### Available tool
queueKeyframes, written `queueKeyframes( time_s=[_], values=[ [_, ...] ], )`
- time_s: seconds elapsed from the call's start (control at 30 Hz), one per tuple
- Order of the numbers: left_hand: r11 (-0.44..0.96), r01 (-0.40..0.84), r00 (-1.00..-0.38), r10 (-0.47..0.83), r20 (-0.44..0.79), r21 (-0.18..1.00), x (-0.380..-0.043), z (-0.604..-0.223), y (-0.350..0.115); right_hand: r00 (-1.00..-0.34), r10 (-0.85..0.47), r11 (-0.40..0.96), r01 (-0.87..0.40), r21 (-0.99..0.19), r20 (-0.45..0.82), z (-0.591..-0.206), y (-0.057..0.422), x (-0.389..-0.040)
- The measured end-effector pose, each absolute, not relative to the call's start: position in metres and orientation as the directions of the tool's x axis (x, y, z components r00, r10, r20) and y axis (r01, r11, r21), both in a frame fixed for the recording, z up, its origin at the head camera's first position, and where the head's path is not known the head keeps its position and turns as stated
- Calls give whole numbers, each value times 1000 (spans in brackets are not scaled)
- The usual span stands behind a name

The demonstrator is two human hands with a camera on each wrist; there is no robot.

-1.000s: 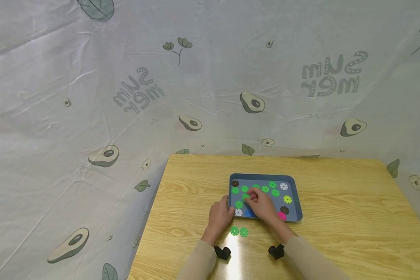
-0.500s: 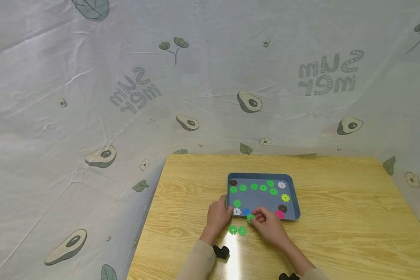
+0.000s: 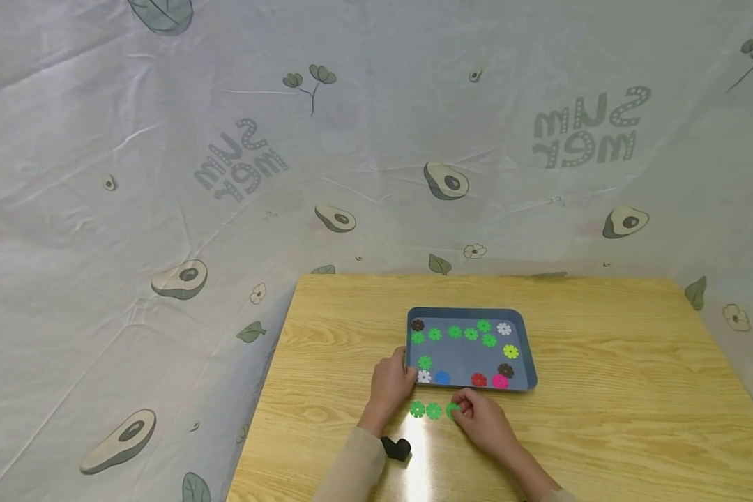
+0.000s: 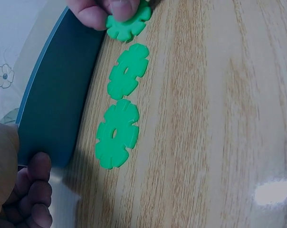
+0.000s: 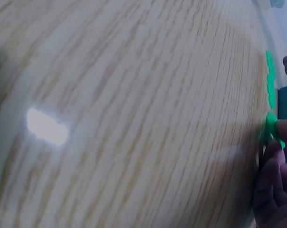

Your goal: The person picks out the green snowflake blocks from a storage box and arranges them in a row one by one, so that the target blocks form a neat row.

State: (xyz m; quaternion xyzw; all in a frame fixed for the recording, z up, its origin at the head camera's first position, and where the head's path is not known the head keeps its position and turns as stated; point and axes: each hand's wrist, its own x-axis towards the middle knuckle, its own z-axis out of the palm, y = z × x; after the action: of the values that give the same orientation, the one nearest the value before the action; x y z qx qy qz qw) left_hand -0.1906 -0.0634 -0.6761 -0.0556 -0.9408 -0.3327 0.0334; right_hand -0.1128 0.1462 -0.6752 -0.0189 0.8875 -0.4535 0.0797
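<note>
My left hand [image 3: 390, 383] grips the near left corner of a blue-grey tray [image 3: 454, 357], thumb at the rim and fingers curled below it in the left wrist view. Just in front of the tray, my right hand [image 3: 486, 424] pinches a green flower-shaped plastic disc [image 4: 129, 27] between thumb and fingers, low over the table. To its left, two more green discs lie flat on the wood in a row, a left one [image 3: 417, 409] and a right one [image 3: 434, 411]. The right wrist view shows the pinched disc [image 5: 271, 124] at its right edge, partly covered by the thumb.
Inside the tray lie several green discs [image 3: 454, 332], plus white, brown, yellow [image 3: 510, 351], pink, red [image 3: 479, 380] and blue [image 3: 442, 377] ones. The wooden table [image 3: 627, 376] reaches back to a printed curtain [image 3: 376, 174].
My right hand has lifted a green disc out of the tray and brought it over the near rim, down beside the two green discs. The left hand has kept its hold on the tray.
</note>
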Motion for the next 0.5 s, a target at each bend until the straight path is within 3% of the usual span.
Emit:
queueKeyframes(
  time_s=[0.5],
  values=[
    [771, 112, -994, 84, 74, 627, -191, -676, -64, -993, -118, 747, -77, -660, -18, -680, 138, -113]
  ],
)
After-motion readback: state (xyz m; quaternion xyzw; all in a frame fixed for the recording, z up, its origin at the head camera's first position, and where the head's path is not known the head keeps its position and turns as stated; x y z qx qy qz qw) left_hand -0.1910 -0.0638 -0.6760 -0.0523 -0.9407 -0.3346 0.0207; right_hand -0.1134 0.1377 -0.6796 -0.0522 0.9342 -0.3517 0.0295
